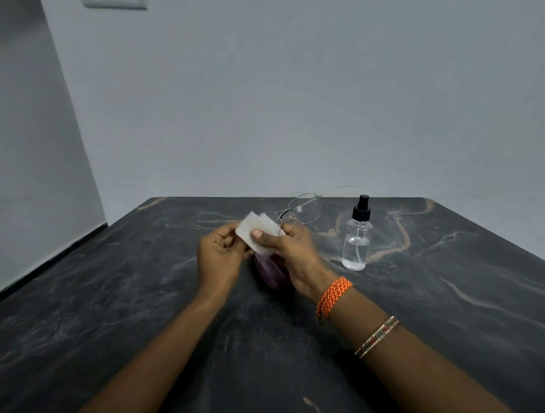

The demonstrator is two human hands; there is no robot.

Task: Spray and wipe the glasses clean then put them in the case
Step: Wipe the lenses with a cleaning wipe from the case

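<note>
Purple case (269,272) lies on table (118,324) under hands. Left hand (219,256) and right hand (290,250) pinch white cloth (259,233) over one lens; glasses (303,207) project toward 1 o'clock. Spray bottle (357,235) stands at 2 o'clock. Judged: wiping step; next, other lens, then case.

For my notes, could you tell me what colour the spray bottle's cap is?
Black, on the clear spray bottle; head view.

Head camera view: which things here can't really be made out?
- Purple case: largely hidden under the right hand and left hand; open or closed, unclear.
- Glasses: one lens is covered by the white cloth; the thin temple fades against the wall.
- Spray bottle: any label or marking is too small to tell.
- Wall plate: cut off by the top edge.
</note>
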